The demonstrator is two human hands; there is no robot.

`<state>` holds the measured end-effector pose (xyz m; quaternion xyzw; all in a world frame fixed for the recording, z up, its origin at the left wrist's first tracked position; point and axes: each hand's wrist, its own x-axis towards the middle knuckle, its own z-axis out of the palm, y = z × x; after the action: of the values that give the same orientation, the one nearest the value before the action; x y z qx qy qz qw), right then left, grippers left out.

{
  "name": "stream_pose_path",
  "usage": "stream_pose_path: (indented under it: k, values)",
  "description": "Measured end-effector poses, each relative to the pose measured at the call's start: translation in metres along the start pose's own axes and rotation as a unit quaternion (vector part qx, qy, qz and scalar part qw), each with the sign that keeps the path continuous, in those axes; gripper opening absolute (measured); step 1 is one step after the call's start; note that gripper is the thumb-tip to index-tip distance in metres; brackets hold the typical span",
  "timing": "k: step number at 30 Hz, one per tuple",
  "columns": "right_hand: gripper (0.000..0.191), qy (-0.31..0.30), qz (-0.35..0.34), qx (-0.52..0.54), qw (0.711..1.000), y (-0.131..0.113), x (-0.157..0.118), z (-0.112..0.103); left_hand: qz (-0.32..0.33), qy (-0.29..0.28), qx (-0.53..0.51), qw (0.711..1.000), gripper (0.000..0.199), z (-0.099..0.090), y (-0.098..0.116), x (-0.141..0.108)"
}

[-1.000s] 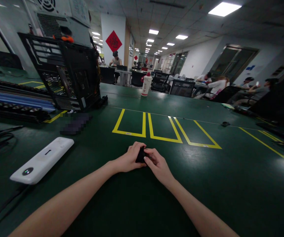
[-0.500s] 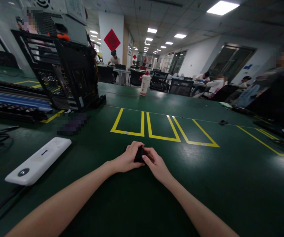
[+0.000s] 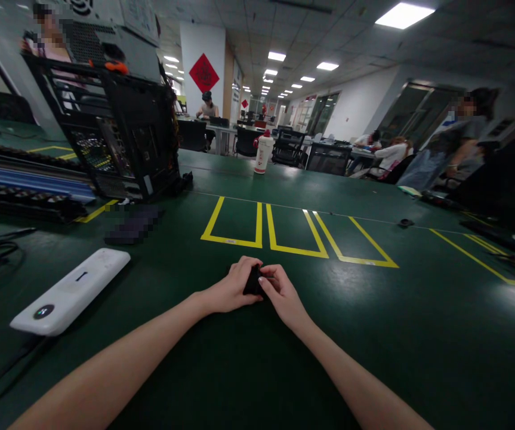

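A small black object (image 3: pixel 252 283) sits between my two hands, low over the green table (image 3: pixel 239 370); its kind cannot be made out. My left hand (image 3: pixel 237 288) is wrapped round its left side, with the thumb along the near side and the fingers over the top. On the right, my right hand (image 3: pixel 283 297) is closed at the object's edge, thumb and fingertips pinching there. Both hands hide much of it. Just beyond the hands lie yellow tape outlines (image 3: pixel 299 251) on the table top.
On the left lies a white oblong device (image 3: pixel 71 292) with a cable. Behind it are a dark, blurred-out item (image 3: pixel 134 226) and an open black computer case (image 3: pixel 123 131). A white cup (image 3: pixel 264 155) stands farther back. A person (image 3: pixel 445 143) is at the right.
My right thumb and fingers have shifted slightly upward at the black object's edge. My left hand stays in place. The person at the right has moved leftward.
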<state>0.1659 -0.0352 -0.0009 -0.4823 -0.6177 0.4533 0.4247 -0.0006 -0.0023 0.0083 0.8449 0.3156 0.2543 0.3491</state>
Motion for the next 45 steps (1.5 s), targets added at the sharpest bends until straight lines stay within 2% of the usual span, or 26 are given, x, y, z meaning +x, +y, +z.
stream_pose_path:
  k: [4,11,14,18,25,31,38,42,45]
  values:
    - [0.022,-0.008,0.020,-0.014,1.000,0.000,0.001,-0.001,-0.004,-0.012,-0.005,1.000,0.058,-0.002,0.003,-0.001]
    - [0.021,-0.037,-0.013,-0.002,0.999,-0.007,-0.003,-0.003,0.007,-0.007,0.001,1.000,0.056,-0.004,0.005,-0.001]
    - [0.017,-0.031,-0.027,-0.006,0.999,-0.008,-0.004,-0.001,0.004,-0.017,-0.003,1.000,0.056,-0.005,0.006,-0.001]
    - [0.010,-0.010,-0.039,-0.010,0.999,-0.002,-0.002,0.001,0.004,0.000,0.005,1.000,0.058,-0.002,0.004,0.001]
    - [0.023,-0.009,-0.002,-0.008,1.000,0.002,0.000,0.001,0.003,-0.014,0.003,1.000,0.055,-0.005,0.009,0.000]
    - [0.019,-0.023,-0.013,-0.012,1.000,-0.004,-0.004,0.000,-0.013,-0.023,-0.016,1.000,0.055,-0.008,0.013,-0.001]
    - [0.016,-0.003,-0.003,0.008,1.000,-0.002,-0.002,0.001,-0.012,-0.012,-0.022,1.000,0.057,-0.004,0.007,0.000]
    - [0.024,0.008,0.017,0.008,1.000,0.002,0.001,0.000,-0.012,-0.003,-0.017,1.000,0.057,-0.002,0.002,0.001]
    - [0.026,-0.007,0.021,0.002,1.000,0.002,0.001,-0.002,-0.011,-0.011,-0.019,1.000,0.057,-0.001,0.001,0.001]
